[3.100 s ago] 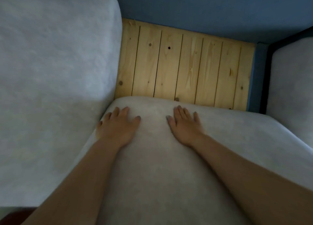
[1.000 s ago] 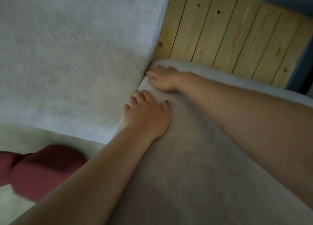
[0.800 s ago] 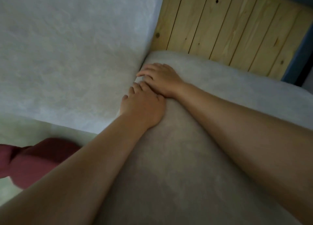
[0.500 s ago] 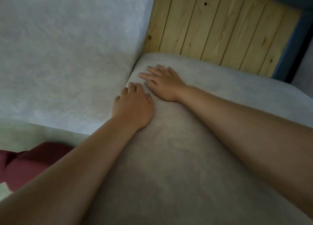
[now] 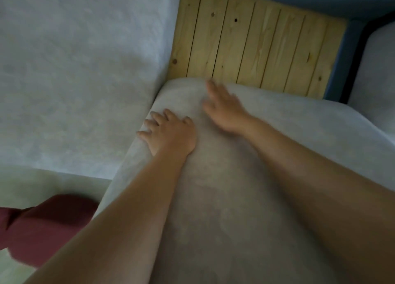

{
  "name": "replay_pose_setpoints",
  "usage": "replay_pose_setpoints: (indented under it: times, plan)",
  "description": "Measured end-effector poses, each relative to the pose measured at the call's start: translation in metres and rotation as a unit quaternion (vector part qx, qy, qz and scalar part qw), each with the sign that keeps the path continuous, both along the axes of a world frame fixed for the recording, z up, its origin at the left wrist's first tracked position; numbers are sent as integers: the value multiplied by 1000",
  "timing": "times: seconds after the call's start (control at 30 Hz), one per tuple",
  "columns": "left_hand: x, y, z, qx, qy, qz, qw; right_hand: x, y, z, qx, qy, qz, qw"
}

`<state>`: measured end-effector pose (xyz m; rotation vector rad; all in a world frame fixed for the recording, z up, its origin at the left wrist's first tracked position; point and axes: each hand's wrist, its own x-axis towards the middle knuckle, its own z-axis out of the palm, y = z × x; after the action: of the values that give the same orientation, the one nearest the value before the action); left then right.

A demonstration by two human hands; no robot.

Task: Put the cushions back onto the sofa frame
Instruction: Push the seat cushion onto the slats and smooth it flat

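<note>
Seat cushion (image 5: 245,198) lay on the sofa frame, left edge tight against the neighbouring cushion (image 5: 74,69). Bare wooden slats (image 5: 256,48) behind it left room to slide back. Your left hand (image 5: 171,134) pressed flat, fingers spread, on that edge. Your right hand (image 5: 224,110), blurred with fingers straight, had moved off the seam toward the back edge, so a push probably came next.

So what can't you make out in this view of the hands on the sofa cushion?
Head view:
- Right hand: motion blur smears its fingers; contact with the middle cushion unclear.
- Wooden slats: near ends hidden under that cushion.
- Left cushion and right cushion: cut off by the frame edges.
- Dark red fabric, bottom left: blurred and cropped; unidentifiable.
</note>
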<state>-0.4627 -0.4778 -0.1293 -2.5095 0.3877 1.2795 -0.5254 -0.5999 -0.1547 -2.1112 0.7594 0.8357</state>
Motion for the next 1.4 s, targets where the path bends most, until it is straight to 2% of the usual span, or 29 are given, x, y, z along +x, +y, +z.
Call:
replay_pose_setpoints:
  times: [0.07, 0.1, 0.17, 0.27, 0.3, 0.37, 0.4, 0.47, 0.53, 0.57, 0.63, 0.7, 0.77, 0.83, 0.87, 0.97, 1.03, 1.13, 1.17, 1.27, 1.33, 1.4]
  plan:
    - [-5, 4, -2, -5, -2, -11, 1000, -24, 23, 0, 5, 60, 104, 993]
    - [-6, 4, -3, -9, -9, -15, 1000, -20, 18, -2, 27, 70, 121, 990]
    - [-7, 3, -5, -15, -21, -15, 1000, 2, -12, 3, 47, 69, 78, 993]
    - [-8, 4, -8, -15, -31, -20, 999, -15, -18, 13, -56, -11, -36, 998]
    - [-9, 6, -8, -17, -30, -20, 999, -32, 0, 14, -71, -3, -19, 997]
    - [-13, 7, -10, -27, -33, -28, 999, -53, 12, 12, -25, 81, 63, 994]
    - [-12, 8, -11, -30, -40, -26, 998, -48, 4, 7, 1, 90, 73, 993]
    - [-10, 8, -15, -32, -48, -22, 998, -31, -26, 12, 1, 74, 27, 997]
    - [-10, 9, -17, -31, -50, -26, 998, -41, -35, 17, -74, 26, -19, 997]
    - [-11, 9, -17, -32, -50, -28, 998, -56, -25, 18, -99, 14, 1, 995]
    - [-13, 10, -18, -34, -47, -28, 998, -80, -4, 17, -62, 89, 83, 991]
    - [-12, 11, -18, -38, -56, -21, 997, -69, -15, 10, -21, 117, 100, 988]
    - [-10, 8, -18, -39, -52, -18, 998, -53, -42, 19, -32, 92, 41, 994]
    - [-9, 8, -18, -37, -53, -27, 998, -66, -43, 22, -82, 41, -18, 996]
    - [-9, 8, -19, -36, -52, -28, 998, -80, -30, 24, -80, 43, 0, 996]
    - [-12, 7, -21, -33, -61, -35, 997, -97, -28, 20, 24, 149, 108, 983]
    - [-10, 6, -23, -32, -67, -29, 997, -76, -63, 22, 51, 147, 82, 984]
    - [-9, 5, -25, -25, -65, -33, 997, -86, -80, 28, -40, 34, -23, 998]
    - [-10, 5, -24, -21, -61, -33, 997, -101, -64, 31, -54, 28, -5, 998]
    - [-11, 3, -22, -21, -60, -32, 997, -129, -43, 25, 14, 125, 86, 988]
    - [-7, 1, -20, -22, -56, -23, 998, -111, -70, 31, 32, 119, 34, 992]
    - [-5, 0, -19, -19, -49, -21, 998, -108, -93, 45, -15, 58, -78, 995]
